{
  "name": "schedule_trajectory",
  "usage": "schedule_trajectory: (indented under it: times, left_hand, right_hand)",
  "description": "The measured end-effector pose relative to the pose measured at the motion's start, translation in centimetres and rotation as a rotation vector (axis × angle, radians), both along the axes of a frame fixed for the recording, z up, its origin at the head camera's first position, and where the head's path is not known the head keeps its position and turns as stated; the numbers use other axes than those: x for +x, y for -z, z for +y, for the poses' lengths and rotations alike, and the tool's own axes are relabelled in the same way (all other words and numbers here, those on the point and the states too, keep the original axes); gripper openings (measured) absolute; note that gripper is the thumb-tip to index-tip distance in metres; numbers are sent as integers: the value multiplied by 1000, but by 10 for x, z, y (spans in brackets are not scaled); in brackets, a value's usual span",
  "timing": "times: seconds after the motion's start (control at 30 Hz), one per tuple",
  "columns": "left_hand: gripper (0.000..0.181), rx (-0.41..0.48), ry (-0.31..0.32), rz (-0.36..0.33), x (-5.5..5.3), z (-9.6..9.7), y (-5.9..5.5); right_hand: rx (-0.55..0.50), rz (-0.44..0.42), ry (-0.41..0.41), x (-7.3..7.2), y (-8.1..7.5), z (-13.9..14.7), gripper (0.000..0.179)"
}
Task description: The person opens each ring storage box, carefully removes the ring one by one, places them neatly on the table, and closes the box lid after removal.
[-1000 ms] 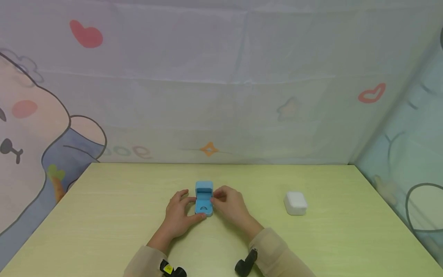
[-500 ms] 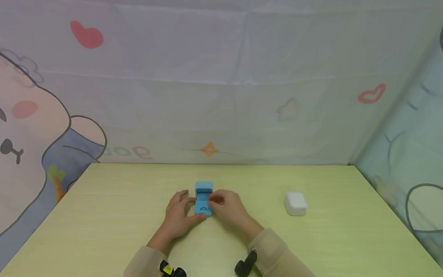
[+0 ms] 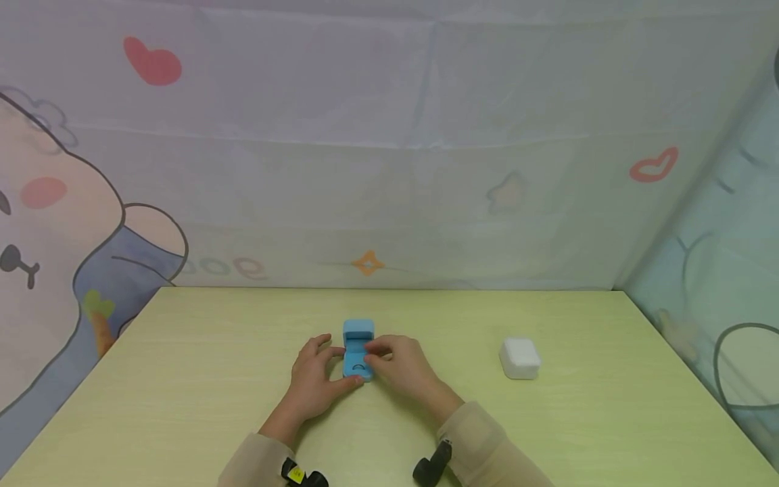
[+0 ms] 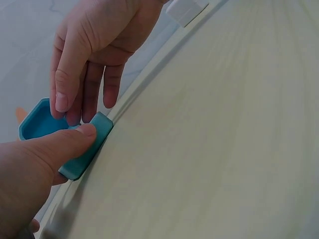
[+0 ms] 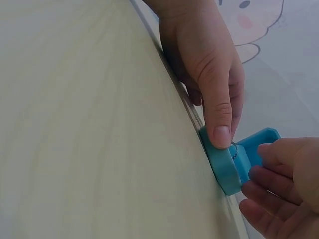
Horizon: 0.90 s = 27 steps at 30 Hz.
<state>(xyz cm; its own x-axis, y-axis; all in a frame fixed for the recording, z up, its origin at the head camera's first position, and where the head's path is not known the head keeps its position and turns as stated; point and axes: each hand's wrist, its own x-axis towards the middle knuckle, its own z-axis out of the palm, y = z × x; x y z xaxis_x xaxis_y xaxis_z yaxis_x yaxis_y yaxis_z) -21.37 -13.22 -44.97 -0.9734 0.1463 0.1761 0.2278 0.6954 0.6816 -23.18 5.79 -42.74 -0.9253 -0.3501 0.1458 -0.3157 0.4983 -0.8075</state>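
Beyond the grip hangs the patterned cloth backdrop (image 3: 389,182), and beneath it we have the pale, wood-grained table (image 3: 182,385). The left hand (image 3: 312,382) makes the grip: we see its thumb against the near edge of the box and its forefinger reaching along the side. The right hand (image 3: 404,367) is just across from it, fingers bent loosely over the box's interior; we see nothing held between its fingertips, and cannot tell whether they touch the lining. Well to the right of both hands, apart from everything, sits the white rounded box (image 3: 520,358). The blue ring box (image 3: 356,354) stands on the table within the left hand's grip, its lid raised on the side away from the thumb. Smallest, just inside that thumb, the ring (image 3: 358,366) shows as a thin arc in the insert. We judge the ring most at risk: a careless brush from the right fingertips could knock it loose, and if the left thumb slackened, a sideways push could skid or tip so small a base.
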Motion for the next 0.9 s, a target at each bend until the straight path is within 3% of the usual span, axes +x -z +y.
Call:
schedule_trajectory:
  times: [0.9]
  left_hand:
    - [53,-15,4,29,4,1,0]
  right_hand:
    - [173,82,-22,7,-9,-9,27]
